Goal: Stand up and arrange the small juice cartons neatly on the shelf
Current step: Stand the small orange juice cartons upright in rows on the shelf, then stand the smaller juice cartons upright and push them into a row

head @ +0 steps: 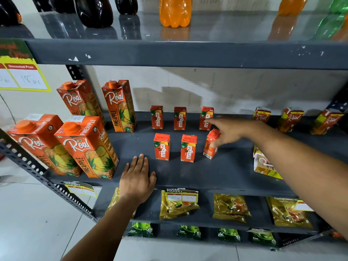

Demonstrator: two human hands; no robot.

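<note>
Several small red Maaza juice cartons stand in two rows on the dark grey shelf (197, 176). The back row holds three upright cartons (156, 117) (179, 118) (205, 118). In the front row two cartons (162, 147) (188, 148) stand upright. A third front carton (211, 145) leans to the right, turned sideways, with my right hand (228, 131) on its top and fingers curled around it. My left hand (138, 178) lies flat on the shelf's front edge, fingers together, holding nothing.
Tall Real pineapple cartons (84, 147) fill the shelf's left end. Small Real cartons (262, 114) stand at the back right, with a fallen yellow-white carton (263, 166) below my right forearm. Soda bottles (175, 12) sit on the shelf above, tea packets (178, 203) below.
</note>
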